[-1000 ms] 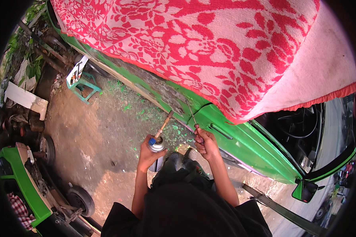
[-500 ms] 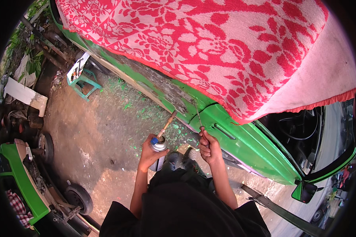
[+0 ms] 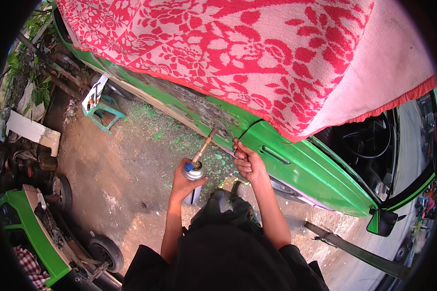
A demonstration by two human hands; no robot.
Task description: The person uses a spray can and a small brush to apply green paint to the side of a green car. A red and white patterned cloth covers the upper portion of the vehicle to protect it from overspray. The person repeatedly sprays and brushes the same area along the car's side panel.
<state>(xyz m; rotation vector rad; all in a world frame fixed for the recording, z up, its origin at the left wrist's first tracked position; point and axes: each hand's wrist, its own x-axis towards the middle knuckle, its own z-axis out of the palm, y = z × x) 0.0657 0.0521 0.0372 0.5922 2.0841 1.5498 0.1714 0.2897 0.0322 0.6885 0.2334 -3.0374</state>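
My left hand (image 3: 181, 182) is closed around the canister of a gas torch (image 3: 195, 173) with a blue knob and a brass tube. The tube points up at the car's side; I cannot make out a flame. In my right hand (image 3: 251, 165) is the handle of a thin-shafted screwdriver (image 3: 231, 134). Its shaft reaches toward a scraped grey patch (image 3: 199, 103) on the green car (image 3: 296, 170), just left of the door seam. Whether the tip touches the panel is hard to tell. A red and pink floral towel (image 3: 218, 53) drapes over the car above both hands.
Green paint flakes (image 3: 160, 131) litter the ground by the car. A teal stool (image 3: 104, 112) with a white board and tools on it stands at the far left. Another green car body (image 3: 29, 233) and a loose wheel (image 3: 106, 253) are at lower left; a side mirror (image 3: 381, 221) juts out right.
My right hand has moved left and up with the screwdriver, closer to the torch tube's end and the grey patch. The torch stays nearly where it was. The view has shifted slightly.
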